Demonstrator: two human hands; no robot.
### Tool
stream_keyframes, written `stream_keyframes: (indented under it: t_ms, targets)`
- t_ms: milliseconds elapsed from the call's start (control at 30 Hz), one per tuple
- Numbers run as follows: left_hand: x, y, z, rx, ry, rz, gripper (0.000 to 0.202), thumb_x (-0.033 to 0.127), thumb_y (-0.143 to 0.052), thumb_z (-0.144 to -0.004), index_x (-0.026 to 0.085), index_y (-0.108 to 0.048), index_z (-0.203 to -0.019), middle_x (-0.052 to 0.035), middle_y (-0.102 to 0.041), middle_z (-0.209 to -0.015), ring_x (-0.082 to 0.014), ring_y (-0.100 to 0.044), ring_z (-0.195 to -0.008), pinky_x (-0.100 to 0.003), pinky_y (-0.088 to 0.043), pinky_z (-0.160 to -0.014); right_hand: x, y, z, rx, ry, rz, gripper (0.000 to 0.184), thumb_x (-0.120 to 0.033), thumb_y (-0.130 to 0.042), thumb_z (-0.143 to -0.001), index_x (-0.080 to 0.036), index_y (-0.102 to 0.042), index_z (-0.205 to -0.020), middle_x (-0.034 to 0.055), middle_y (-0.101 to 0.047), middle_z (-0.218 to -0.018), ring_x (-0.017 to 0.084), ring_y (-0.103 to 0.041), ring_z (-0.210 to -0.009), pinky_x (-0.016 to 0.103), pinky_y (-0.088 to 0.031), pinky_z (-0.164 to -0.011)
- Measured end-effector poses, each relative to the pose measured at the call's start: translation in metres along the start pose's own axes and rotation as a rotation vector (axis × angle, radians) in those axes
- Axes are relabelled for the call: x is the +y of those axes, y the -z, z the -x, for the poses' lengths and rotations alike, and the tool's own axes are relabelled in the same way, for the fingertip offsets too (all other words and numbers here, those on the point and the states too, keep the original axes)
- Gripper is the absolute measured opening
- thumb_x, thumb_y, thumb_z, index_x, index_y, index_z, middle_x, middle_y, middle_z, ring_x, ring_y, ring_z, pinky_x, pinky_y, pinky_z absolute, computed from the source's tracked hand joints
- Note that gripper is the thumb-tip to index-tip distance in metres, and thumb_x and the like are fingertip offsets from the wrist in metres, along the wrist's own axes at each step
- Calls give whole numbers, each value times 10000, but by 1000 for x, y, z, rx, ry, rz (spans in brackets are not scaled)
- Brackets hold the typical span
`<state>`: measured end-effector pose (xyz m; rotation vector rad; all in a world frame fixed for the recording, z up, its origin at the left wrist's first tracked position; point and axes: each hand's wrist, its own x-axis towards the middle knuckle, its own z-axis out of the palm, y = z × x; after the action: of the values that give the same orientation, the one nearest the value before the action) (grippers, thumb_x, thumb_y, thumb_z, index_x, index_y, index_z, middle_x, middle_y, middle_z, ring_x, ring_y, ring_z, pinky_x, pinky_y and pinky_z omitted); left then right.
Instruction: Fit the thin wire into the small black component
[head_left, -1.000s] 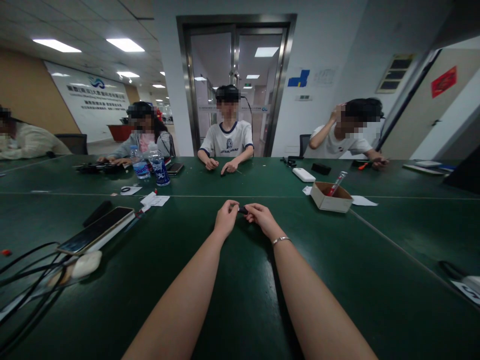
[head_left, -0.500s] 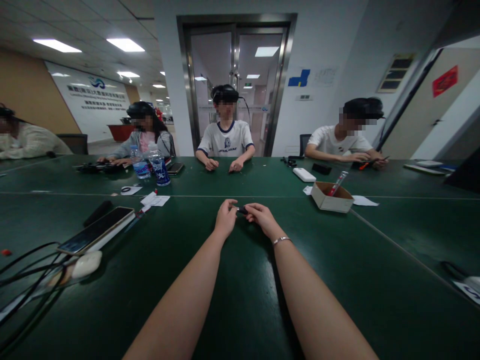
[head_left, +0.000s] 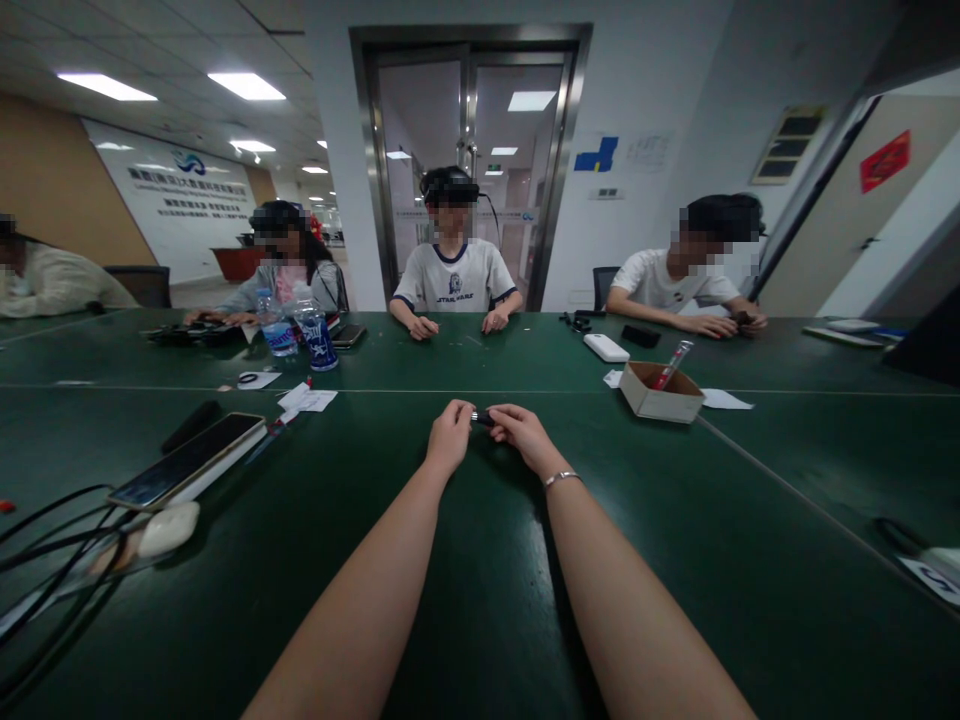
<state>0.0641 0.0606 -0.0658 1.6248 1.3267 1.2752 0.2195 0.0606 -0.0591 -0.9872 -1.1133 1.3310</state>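
A small black object with a silvery end (head_left: 482, 418) is held between my two hands, just above the green table (head_left: 480, 600); it is too small to tell its kind. My left hand (head_left: 450, 438) pinches the silvery end, fingers closed. On the black end, my right hand (head_left: 521, 432) has its thumb and fingertips closed, and a bracelet (head_left: 562, 479) circles that wrist. Fingers cover parts of the object at both ends.
To the left lie a phone (head_left: 187, 460), black cables (head_left: 64, 560) and a white rounded case (head_left: 169, 528). Two bottles (head_left: 315, 335) stand farther back. An open cardboard box (head_left: 660, 400) holding a red tube is at right, near a white power bank (head_left: 606, 348). Several people sit across the table.
My hands have drawn slightly apart, and more of the silvery end shows between them. Across the table, the person at right has lowered the item in their hands.
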Motion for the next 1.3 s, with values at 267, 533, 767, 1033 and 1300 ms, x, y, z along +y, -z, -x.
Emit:
stream_keyframes:
  t_ms: [267,533,767,1033,1300]
  targets:
    - [3,0,1,3,15,-40,266,369,-385,-909,217,-600,-947,-5,-575,-731,-124,-514,-580,-231,-392,-549,1,1,0,-6,8,-12,190,-209,-780,-693,-117,-687,-831,36,-651,-663,83,-573,-522,148,-479,-470]
    - [7,0,4,-30,22,-46,278,375,-373,-917,221,-584,-1013,-10,-569,-731,-135,-535,-599,-236,-403,-550,1,1,-1,-4,-2,-15,177,-193,-780,-690,-123,-687,-823,35,-653,-681,85,-580,-527,153,-484,-477]
    - [7,1,5,-50,-7,-64,301,376,-331,-933,230,-588,-991,3,-553,-694,-129,-524,-578,-234,-392,-550,1,1,-1,1,-7,-24,140,-159,-759,-701,-122,-687,-815,29,-644,-657,82,-577,-520,146,-486,-473]
    - [5,1,4,-51,-13,-54,256,344,-389,-906,233,-588,-1022,1,-576,-730,-131,-528,-601,-236,-394,-561,-1,0,0,0,-15,-24,137,-150,-757,-703,-127,-688,-819,34,-650,-671,91,-587,-534,158,-494,-482]
    - [1,0,3,-45,-22,-70,234,288,-402,-883,235,-589,-1015,-6,-599,-785,-134,-540,-637,-244,-404,-601,-1,0,2,-2,-9,-37,148,-148,-761,-695,-130,-689,-823,37,-654,-699,92,-590,-543,166,-499,-494]
